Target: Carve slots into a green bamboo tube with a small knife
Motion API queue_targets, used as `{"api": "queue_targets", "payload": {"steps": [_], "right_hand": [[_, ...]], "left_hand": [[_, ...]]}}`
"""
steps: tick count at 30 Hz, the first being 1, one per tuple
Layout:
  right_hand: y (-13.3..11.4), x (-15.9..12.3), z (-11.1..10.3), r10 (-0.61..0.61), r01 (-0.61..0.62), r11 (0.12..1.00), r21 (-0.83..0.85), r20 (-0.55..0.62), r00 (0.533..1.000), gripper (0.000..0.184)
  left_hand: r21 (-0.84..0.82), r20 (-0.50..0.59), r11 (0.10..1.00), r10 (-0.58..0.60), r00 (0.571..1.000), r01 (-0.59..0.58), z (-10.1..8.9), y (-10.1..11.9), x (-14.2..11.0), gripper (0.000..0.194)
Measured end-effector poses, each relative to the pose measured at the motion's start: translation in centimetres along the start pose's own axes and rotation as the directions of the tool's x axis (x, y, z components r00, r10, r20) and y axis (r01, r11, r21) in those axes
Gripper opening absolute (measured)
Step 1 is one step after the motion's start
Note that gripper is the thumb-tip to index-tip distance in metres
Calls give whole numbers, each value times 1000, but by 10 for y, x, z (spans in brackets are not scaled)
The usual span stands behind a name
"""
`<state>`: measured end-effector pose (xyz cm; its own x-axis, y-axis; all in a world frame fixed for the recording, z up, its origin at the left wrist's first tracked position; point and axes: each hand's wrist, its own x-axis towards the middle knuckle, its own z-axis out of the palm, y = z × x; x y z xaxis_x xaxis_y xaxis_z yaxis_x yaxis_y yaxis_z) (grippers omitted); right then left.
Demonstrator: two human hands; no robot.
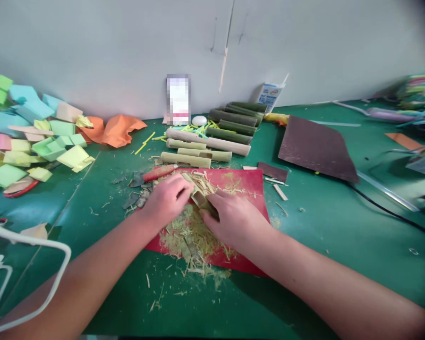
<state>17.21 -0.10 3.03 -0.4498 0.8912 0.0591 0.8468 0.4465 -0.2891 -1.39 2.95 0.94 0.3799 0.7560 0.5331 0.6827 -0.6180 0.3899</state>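
Both my hands meet over a red sheet (250, 182) on the green table. My left hand (166, 199) is closed around the upper end of a short bamboo piece (200, 198). My right hand (233, 218) is closed on its lower end, fingers wrapped round it. Pale bamboo shavings (191, 236) lie heaped on the red sheet under my hands. A red-handled knife (159, 173) lies just beyond my left hand, untouched.
Several cut bamboo tubes (207, 141) lie behind the sheet, darker ones (233, 123) nearer the wall. A brown sheet (315, 148) lies to the right, with a black cable (386, 210). Coloured paper scraps (31, 137) pile at the left. A white wire frame (38, 278) sits near left.
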Motion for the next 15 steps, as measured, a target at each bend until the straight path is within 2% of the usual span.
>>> {"api": "queue_targets", "payload": {"steps": [2, 5, 9, 13, 15], "right_hand": [[0, 0, 0, -3, 3, 1000, -3, 3, 1000, 17], [0, 0, 0, -1, 1, 1000, 1, 0, 1000, 18], [0, -1, 1, -6, 6, 1000, -4, 9, 1000, 17], [0, -2, 1, -2, 2, 1000, -6, 3, 1000, 17], [0, -3, 1, -6, 6, 1000, -14, 1, 1000, 17]], "left_hand": [[-23, 26, 1000, 5, 1000, -4, -1, 1, 0, 16], [12, -40, 1000, -13, 999, 14, -2, 0, 0, 16], [1, 56, 1000, 5, 998, -5, -3, -1, 1, 15], [38, -19, 999, -15, 1000, 16, -3, 0, 0, 18], [6, 41, 1000, 7, 999, -7, -3, 1, 0, 16]]}}
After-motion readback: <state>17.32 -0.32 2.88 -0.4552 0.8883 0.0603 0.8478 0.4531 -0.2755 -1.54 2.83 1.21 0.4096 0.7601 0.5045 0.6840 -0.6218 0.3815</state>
